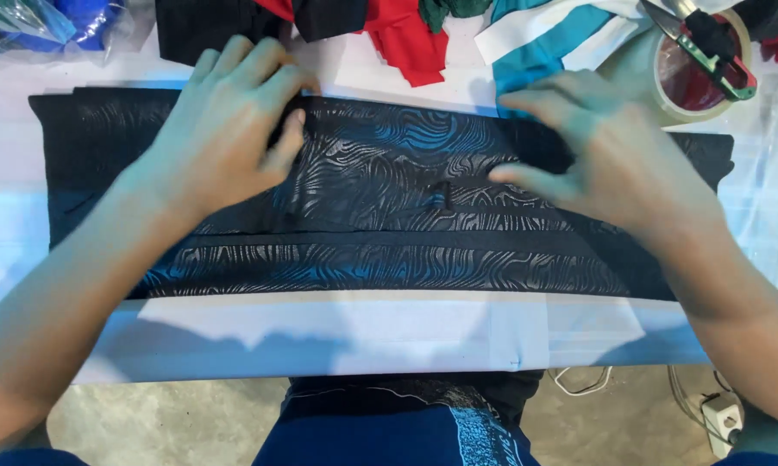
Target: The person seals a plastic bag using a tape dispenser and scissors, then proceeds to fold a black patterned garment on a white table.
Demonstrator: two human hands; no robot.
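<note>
1. While both of your palms press down on it, the black fabric (pixel 389 216) lies flat across the white table (pixel 337 332), reaching from the far left to the far right. It carries a shiny wavy pattern, and its near edge runs straight, parallel to the table's near edge.
2. Your left hand (pixel 225 129) lies on the left half of the fabric near its far edge, fingers spread and stretched flat, gripping nothing.
3. Your right hand (pixel 605 155) sits on the right half, fingers apart and slightly bent, the fingertips touching the cloth; it too clasps nothing.
4. Between your hands, a small dark fold or loose thread (pixel 441 194) stands up from the middle of the fabric; you cannot tell which it is.
5. Just beyond the far edge, near your right hand, lies a teal and white cloth strip (pixel 544 43).
6. Red cloth scraps (pixel 406 39) lie at the far middle of the table, beside more black cloth pieces (pixel 208 26) to their left.
7. A roll of tape (pixel 695 82) rests at the far right, with a small pair of thread snips (pixel 708 43) lying across it.
8. A blue plastic bag (pixel 53 22) sits in the far left corner.
9. Below the table's near edge you see a concrete floor (pixel 165 427) and, at the right, a white power strip (pixel 724 421) with cables.
</note>
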